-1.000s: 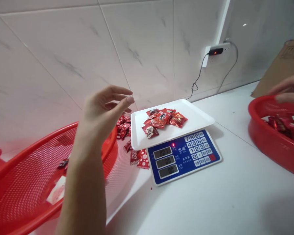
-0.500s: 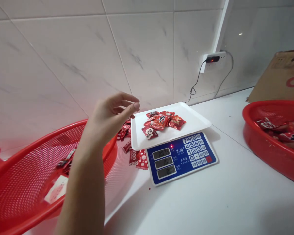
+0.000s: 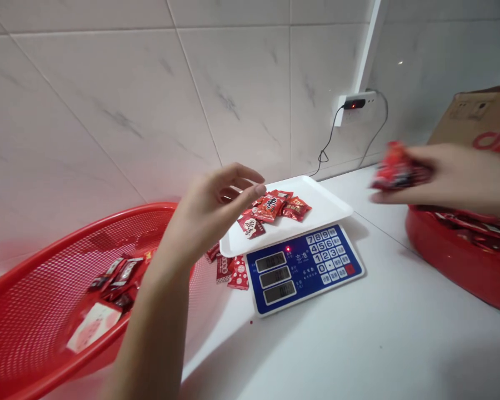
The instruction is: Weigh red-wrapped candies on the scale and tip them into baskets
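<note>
My left hand (image 3: 216, 208) hovers over the left side of the white tray (image 3: 329, 203), fingers bent and apart, with nothing in them. Several small red snack packets (image 3: 270, 208) lie in a heap on this tray. Under it stands a digital scale (image 3: 304, 272) with a blue keypad panel and lit red lamp. At the right, my right hand (image 3: 458, 175) is closed around a bunch of red packets (image 3: 400, 166), smeared by motion. It is above the rim of the right red basket (image 3: 450, 255).
More packets fill the right basket. A left red mesh basket (image 3: 62, 258) holds packets and a white-and-pink card (image 3: 94, 326). Loose red packets (image 3: 238, 273) lie left of the scale. A cardboard box (image 3: 462, 116) stands behind the right basket; a wall socket (image 3: 354, 108) holds a cable.
My right hand has come up out of the right basket with red packets and moved left. My left hand has shifted right, closer over the tray. The view has shifted slightly.
</note>
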{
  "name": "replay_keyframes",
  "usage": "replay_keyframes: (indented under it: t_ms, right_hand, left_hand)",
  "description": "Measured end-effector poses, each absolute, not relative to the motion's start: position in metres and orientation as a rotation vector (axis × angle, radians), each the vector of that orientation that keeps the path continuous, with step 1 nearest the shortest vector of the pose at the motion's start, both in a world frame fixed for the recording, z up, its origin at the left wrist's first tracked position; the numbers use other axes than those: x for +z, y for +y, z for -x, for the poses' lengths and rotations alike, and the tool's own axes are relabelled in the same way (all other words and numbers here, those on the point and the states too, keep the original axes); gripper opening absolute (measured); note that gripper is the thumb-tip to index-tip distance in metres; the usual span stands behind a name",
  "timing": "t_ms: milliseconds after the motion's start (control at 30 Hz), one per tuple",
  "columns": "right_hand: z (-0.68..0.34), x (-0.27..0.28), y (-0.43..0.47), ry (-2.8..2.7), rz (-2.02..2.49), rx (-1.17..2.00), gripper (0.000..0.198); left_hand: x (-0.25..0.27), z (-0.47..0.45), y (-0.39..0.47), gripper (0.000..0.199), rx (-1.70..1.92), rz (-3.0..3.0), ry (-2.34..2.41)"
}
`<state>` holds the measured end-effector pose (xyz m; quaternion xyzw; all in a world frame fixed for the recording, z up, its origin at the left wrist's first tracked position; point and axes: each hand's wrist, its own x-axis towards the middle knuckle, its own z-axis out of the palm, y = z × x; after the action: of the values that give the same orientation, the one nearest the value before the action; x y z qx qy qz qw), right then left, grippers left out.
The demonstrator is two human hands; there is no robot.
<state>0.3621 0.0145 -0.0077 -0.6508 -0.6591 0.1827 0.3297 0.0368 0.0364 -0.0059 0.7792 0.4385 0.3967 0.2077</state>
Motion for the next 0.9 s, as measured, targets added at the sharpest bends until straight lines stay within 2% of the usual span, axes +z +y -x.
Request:
replay_keyframes:
  t_ms: [67,200,400,467,600,667,733,900]
  right_hand:
    - [-0.311,-0.004,0.043,-1.903,1.697,0.613,0.028]
    - [-0.249,-0.010,0.091,-2.165,1.623,0.502,0.039]
    - [-0.241,-0.014,0.111,-2.247,1.728,0.647,0.068]
    - [-0.246,-0.015,0.104,-1.997,1.532,0.681,0.063]
    - [-0.254,-0.016,0.083,-1.462,1.070,0.773,0.029]
    - [-0.257,-0.012,0.075,-1.321,0.958,0.839,0.020]
    - [-0.258,-0.009,0.070,-1.252,0.880,0.899,0.022]
    - [-0.248,-0.019,0.072,-1.373,0.817,1.084,0.051]
  left_hand:
    - [-0.005,-0.036,0.036,0.021,1.081,-2.197,1.233]
    - [-0.005,-0.026,0.044,0.023,1.079,-2.211,1.325]
    - [-0.016,-0.024,0.059,0.020,0.963,-2.189,1.414]
    - [-0.019,-0.025,0.061,0.019,0.967,-2.193,1.428]
    - [-0.018,-0.026,0.060,0.016,1.037,-2.177,1.441]
    - [-0.016,-0.027,0.059,0.016,1.079,-2.154,1.417]
    - [-0.015,-0.030,0.056,0.017,1.117,-2.143,1.370]
    - [-0.019,-0.048,0.048,0.024,1.228,-2.184,1.202]
